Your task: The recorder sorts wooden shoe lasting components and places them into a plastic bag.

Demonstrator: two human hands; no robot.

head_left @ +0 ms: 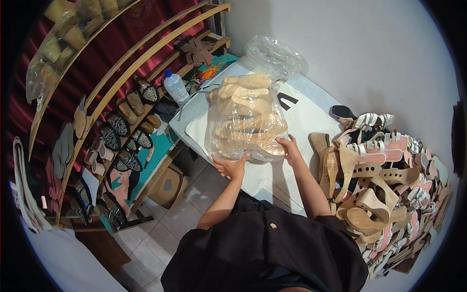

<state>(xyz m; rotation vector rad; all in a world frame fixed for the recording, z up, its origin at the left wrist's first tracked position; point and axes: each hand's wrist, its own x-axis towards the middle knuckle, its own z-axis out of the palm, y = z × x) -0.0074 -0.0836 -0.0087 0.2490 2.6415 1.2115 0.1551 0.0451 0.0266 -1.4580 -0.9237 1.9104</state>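
Observation:
A clear plastic bag (228,152) lies on the worktable in front of me, filled with several pale wooden shoe soles (250,121) stacked in a row. My left hand (229,166) grips its near left corner, thumb on top of the plastic. At the near right corner my right hand (290,150) holds the bag, with the thumb over the film and the fingers along the side. Parts of the fingers on both hands are hidden by the bag.
On the right stands a large heap of wooden soles (372,199) and strapped sandals (377,151). Crumpled clear plastic (275,56) lies at the table's far end. A water bottle (175,87) stands left of the bag, near racks with dark patterned shoes (146,91). Below is a cardboard box (169,187).

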